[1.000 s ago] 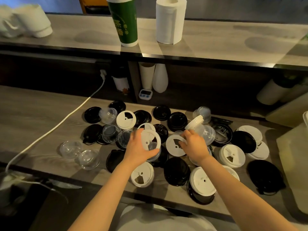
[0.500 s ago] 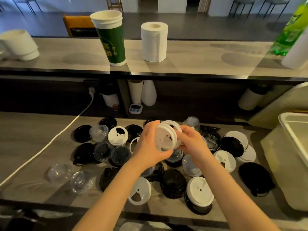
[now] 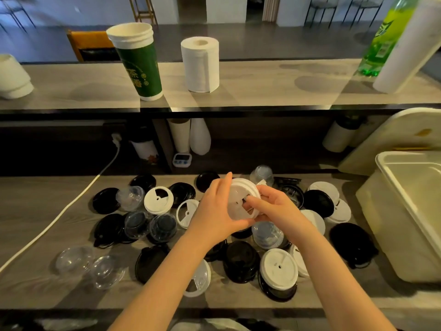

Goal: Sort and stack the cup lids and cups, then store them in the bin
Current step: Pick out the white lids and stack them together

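Above mid counter: stack of white round plastic lids [image 3: 241, 194] held on edge, off surface. Left hand [image 3: 214, 211] cups stack, fingers curled round rim. Right hand [image 3: 274, 207] pinches opposite face. Loose black, white, clear lids [image 3: 278, 268] strewn below on grey wood-grain counter [image 3: 35, 199]. Cream plastic bin [image 3: 386, 235] at right.

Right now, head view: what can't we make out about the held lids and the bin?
Held white lids: count unclear, left hand and right hand cover the edges.
Bin: cut off by the right frame edge, inside partly unseen.
White lid on the table: partly hidden under the left forearm.
Timer display: too small to read.
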